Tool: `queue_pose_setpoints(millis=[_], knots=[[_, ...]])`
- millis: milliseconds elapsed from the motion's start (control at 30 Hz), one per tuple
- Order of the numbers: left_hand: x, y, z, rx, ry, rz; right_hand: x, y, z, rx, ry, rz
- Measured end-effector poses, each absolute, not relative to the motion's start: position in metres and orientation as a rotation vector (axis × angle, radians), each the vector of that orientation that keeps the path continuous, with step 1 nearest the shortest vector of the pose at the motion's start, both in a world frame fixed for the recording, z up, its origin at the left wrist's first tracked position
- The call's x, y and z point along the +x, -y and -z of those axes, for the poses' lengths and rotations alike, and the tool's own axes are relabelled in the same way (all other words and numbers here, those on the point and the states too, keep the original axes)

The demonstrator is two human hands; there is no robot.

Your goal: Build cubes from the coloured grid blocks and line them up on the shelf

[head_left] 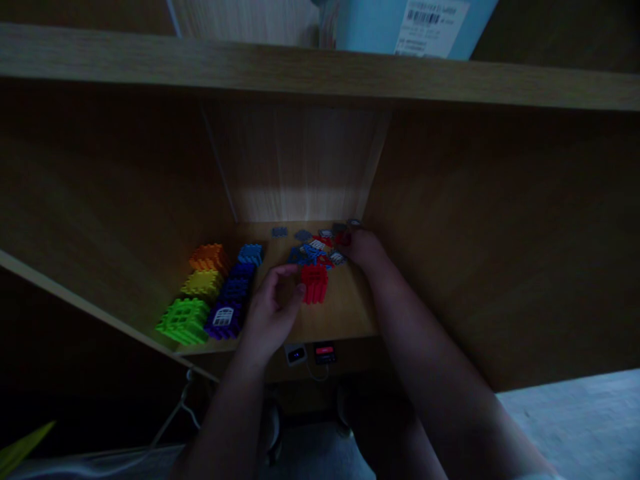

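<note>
My left hand (pixel 270 310) pinches a red block of clipped-together plastic tiles (pixel 315 282) that stands on a wooden shelf (pixel 340 313). My right hand (pixel 364 250) reaches into a loose pile of small red, blue and grey tiles (pixel 315 247) at the back right of the shelf; its fingers curl over a red piece at the pile's edge. To the left stand finished tile cubes in two rows: orange (pixel 209 257), yellow (pixel 203 283), green (pixel 184 320), light blue (pixel 250 253), dark blue (pixel 237 280) and purple (pixel 223 320).
The shelf sits in a dim wooden niche with slanted side walls and a board (pixel 320 70) overhead. A light blue box with a barcode label (pixel 405 23) rests on top. Two small devices (pixel 311 353) hang under the shelf's front edge. Grey floor (pixel 575 420) shows at lower right.
</note>
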State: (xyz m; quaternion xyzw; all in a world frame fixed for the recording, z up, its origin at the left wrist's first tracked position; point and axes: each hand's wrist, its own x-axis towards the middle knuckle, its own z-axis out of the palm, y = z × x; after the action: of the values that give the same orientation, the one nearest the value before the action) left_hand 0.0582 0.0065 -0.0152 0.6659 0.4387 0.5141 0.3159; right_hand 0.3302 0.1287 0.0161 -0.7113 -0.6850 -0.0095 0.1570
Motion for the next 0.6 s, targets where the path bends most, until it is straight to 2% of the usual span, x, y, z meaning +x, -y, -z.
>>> queue_pose_setpoints(millis=[600], knots=[[0.0586,-0.0062,0.0132,1.741,-1.157,-1.361,0.3365,-0.1359,-0.0112,-1.831,1.861,-0.025]])
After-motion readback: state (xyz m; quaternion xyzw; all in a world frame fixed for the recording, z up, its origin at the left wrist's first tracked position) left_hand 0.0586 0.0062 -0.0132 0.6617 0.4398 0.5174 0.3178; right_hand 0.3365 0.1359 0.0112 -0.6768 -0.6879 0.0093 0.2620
